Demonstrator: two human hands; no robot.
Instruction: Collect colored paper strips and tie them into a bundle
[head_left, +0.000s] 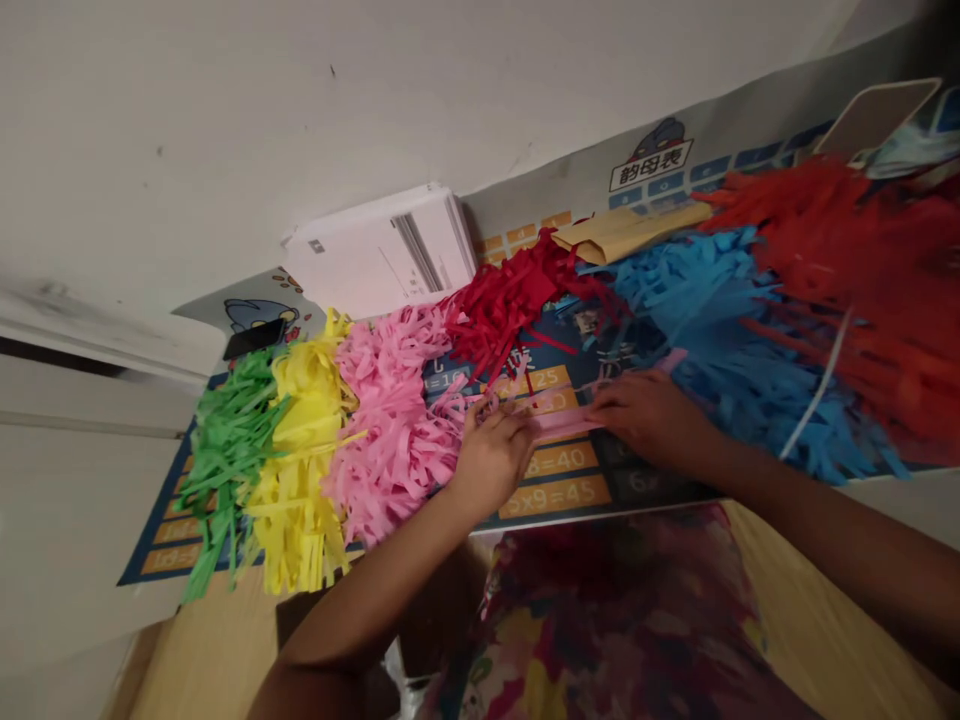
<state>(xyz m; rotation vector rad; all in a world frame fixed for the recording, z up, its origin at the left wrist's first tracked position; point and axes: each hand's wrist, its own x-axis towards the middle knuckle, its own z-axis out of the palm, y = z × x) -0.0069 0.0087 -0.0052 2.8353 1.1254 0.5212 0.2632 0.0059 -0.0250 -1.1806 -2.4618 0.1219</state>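
A narrow pink paper strip stretches between my two hands, low over the printed mat. Closed on its left end is my left hand, beside a heap of pink paper fringe. My right hand grips the other end, fingers pressed together, and a bit of pink shows past its fingertips. Loose pink fringe curls behind my left hand. Dark red fringe lies just beyond the strip. Blue fringe spreads to the right of my right hand.
Yellow fringe and green fringe lie at left, near a dark phone. A stack of white printed boxes or papers leans at the wall. Orange-red fringe and a yellowish paper piece are at right.
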